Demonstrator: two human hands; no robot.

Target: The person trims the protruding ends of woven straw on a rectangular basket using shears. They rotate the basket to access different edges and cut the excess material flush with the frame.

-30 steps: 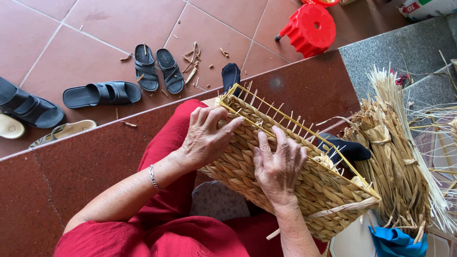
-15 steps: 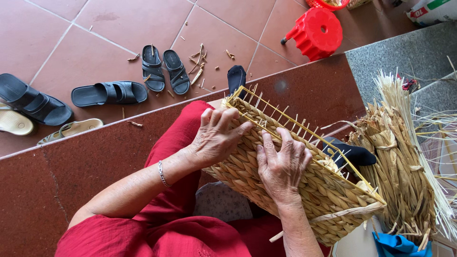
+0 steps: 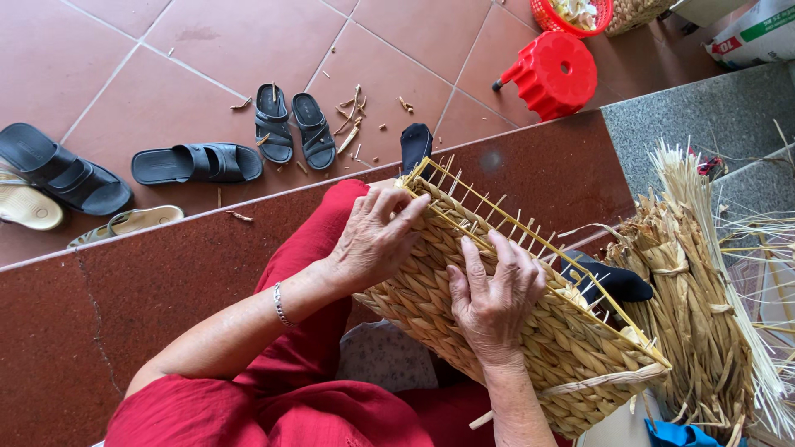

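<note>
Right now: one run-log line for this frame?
left hand: grips woven basket rim | right hand: flat on basket side | basket: tilted on lap | dried straw bundle: right of basket, apart from both hands

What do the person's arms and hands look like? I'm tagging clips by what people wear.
Both hands, the left hand and the right hand, are bare with no gloves. The forearms are uncovered. A thin silver bracelet circles the left wrist. The clothing is red.
</note>
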